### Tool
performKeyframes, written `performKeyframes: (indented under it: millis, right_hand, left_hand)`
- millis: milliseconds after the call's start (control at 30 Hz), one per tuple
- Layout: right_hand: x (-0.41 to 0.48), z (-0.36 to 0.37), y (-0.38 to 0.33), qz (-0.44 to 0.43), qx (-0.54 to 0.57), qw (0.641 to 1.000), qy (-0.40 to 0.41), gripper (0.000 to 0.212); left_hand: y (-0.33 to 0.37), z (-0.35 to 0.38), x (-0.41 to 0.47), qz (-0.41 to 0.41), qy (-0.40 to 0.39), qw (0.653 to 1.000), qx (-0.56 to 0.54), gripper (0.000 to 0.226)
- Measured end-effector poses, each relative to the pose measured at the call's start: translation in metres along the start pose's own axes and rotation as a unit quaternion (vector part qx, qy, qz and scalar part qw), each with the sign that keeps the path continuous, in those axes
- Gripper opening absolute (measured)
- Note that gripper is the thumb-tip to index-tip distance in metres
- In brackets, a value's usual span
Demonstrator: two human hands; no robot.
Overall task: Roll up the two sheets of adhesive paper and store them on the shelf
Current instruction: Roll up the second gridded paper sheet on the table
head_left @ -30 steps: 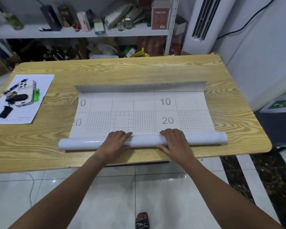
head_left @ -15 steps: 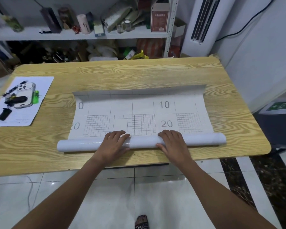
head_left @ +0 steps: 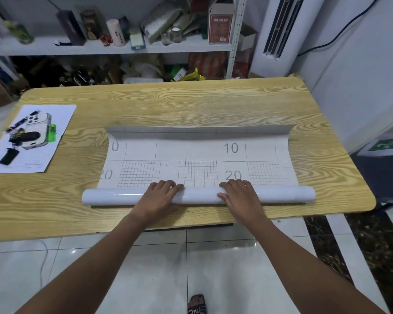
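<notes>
A sheet of adhesive paper (head_left: 200,152) lies backing-side up on the wooden table (head_left: 191,105), printed with a grid and the numbers 10 and 20. Its near part is wound into a white glossy roll (head_left: 109,197) lying across the table's front. My left hand (head_left: 158,198) and my right hand (head_left: 241,196) both rest on top of the roll, fingers curled over its far side. The sheet's far edge curls upward. I cannot make out a second sheet. The white shelf (head_left: 95,48) stands behind the table.
A white paper (head_left: 55,132) with a phone (head_left: 38,130) and small dark items lies at the table's left. The shelf is crowded with boxes, jars and bags. A white air conditioner (head_left: 279,30) stands at the back right. White tiled floor lies below.
The roll has moved slightly away from me under both hands, taking up a little more of the flat sheet. The camera view has shifted a little.
</notes>
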State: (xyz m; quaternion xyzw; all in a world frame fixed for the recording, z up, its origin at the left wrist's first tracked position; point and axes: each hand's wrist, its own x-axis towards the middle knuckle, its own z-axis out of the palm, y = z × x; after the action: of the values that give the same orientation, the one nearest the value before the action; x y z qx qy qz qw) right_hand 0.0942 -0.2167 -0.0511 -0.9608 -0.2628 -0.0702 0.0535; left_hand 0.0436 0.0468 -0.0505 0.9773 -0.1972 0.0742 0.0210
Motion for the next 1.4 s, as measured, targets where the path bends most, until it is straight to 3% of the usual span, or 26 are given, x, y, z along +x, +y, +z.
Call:
performKeyframes:
  millis: [200,333,500,733,867,1067,1400]
  right_hand:
    - [-0.004,-0.001,-0.002,-0.017,0.02,0.999,0.02,0.045]
    - [-0.006,-0.002,-0.002,-0.023,0.03,0.999,0.033,0.047]
    - [-0.014,0.003,0.002,-0.037,0.029,0.999,0.022,0.053]
    - [-0.016,0.002,0.0,-0.026,0.022,0.999,0.02,0.054]
    - [-0.018,0.004,0.0,-0.033,0.015,0.999,0.004,0.057]
    - [-0.021,0.004,0.0,-0.035,0.03,0.999,-0.003,0.058]
    - [-0.02,0.001,-0.005,-0.03,0.06,0.998,0.014,0.053]
  left_hand:
    - [-0.003,-0.003,0.004,0.0,-0.019,0.999,-0.026,0.068]
    - [-0.003,-0.005,0.002,-0.014,-0.034,0.997,-0.065,0.048]
    - [-0.001,-0.007,0.0,-0.035,-0.1,0.991,-0.087,0.057]
    - [0.0,-0.014,-0.004,-0.001,-0.084,0.995,-0.049,0.042]
    - [0.0,-0.018,-0.003,0.004,-0.092,0.994,-0.056,0.047]
    - [0.008,-0.02,-0.003,-0.074,-0.17,0.977,-0.105,0.055]
    - [0.008,-0.016,-0.013,-0.053,-0.108,0.99,-0.078,0.048]
